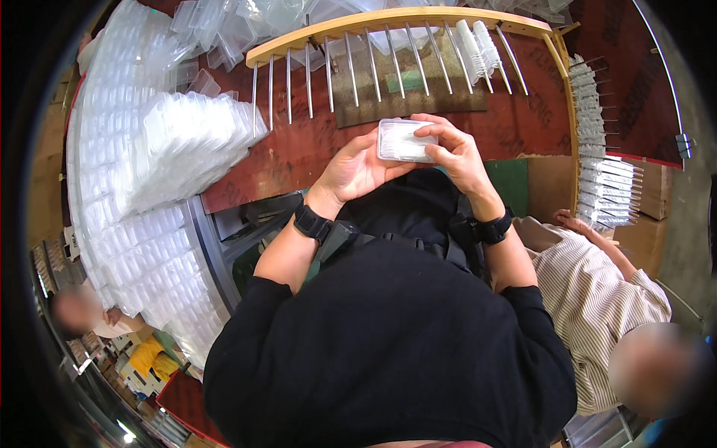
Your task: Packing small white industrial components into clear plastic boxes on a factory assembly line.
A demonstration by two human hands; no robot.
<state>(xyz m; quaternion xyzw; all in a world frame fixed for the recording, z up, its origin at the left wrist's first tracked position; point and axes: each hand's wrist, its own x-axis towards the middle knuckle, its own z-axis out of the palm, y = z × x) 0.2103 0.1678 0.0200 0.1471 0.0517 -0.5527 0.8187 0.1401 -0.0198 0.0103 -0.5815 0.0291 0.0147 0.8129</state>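
Observation:
A small clear plastic box (pixel 397 140) with thin white pieces inside is held in front of my chest, above the near edge of the table. My left hand (pixel 349 170) grips its left end, the palm turned up and some fingers hidden underneath. My right hand (pixel 464 160) is closed on the box's right end, with the thumb and fingers at its corner and top. Just beyond stands a wooden rack (pixel 388 20) with several metal rods. Two stacks of white plastic pieces (pixel 478 51) sit on rods near its right end.
On the left, a heap of clear plastic boxes (pixel 187 134) lies beside rows of more boxes (pixel 160 257). Loose clear boxes (pixel 246 30) cover the red table's (pixel 291 153) far side. At right, another loaded rack (pixel 573 142) stands near a person in a striped shirt (pixel 590 299).

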